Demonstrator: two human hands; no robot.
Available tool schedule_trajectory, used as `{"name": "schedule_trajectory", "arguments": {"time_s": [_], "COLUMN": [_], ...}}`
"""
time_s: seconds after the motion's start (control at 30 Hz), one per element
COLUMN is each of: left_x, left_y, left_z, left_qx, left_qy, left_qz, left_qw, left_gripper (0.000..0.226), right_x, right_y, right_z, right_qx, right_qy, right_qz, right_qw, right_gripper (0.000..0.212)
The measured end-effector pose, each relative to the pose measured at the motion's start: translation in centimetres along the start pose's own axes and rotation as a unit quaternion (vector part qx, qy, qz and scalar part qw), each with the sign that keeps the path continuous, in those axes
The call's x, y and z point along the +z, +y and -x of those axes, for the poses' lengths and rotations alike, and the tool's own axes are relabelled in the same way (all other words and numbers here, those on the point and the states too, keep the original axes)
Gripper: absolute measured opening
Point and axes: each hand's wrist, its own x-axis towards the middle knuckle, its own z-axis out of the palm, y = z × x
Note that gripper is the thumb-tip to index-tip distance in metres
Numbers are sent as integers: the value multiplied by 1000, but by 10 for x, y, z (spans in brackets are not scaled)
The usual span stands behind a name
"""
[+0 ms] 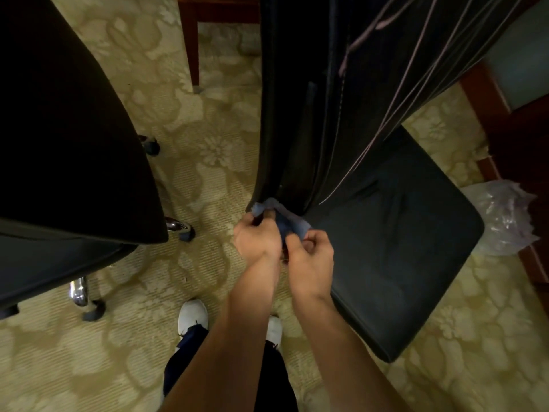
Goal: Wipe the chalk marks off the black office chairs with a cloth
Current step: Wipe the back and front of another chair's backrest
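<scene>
A black office chair (395, 233) stands in front of me, its ribbed backrest (341, 99) rising at centre with pale chalk lines along the seams. A small blue cloth (286, 217) sits at the backrest's lower edge. My left hand (257, 237) grips the cloth's left end against the chair. My right hand (310, 252) pinches the cloth's right end just over the seat's near corner. A second black chair (74, 162) fills the left side.
Patterned beige carpet (208, 150) covers the floor. Chrome legs with castors (181, 228) stick out under the left chair. A wooden table leg (193, 49) stands behind. A crumpled plastic bag (502, 215) lies at the right beside dark wooden furniture (517, 138). My white shoes (193, 316) are below.
</scene>
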Motion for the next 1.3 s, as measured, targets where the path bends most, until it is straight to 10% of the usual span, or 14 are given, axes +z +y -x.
{"name": "schedule_trajectory", "arguments": {"time_s": [0.27,0.73,1.3], "left_x": [-3,-32,13], "left_y": [20,68,21], "left_z": [10,76,-10], "left_qx": [4,349,-89], "left_qy": [-24,-38,-71], "left_qz": [-46,-128,-43], "left_qw": [999,928,993], "left_gripper": [17,15,23], "right_x": [24,-28,14], "right_y": [0,-56,10], "right_z": [-3,50,-30], "right_qx": [139,-16,91], "right_qy": [55,-4,11], "right_qz": [-85,-171,-123], "right_qw": [985,985,988], "right_gripper": [17,16,25]}}
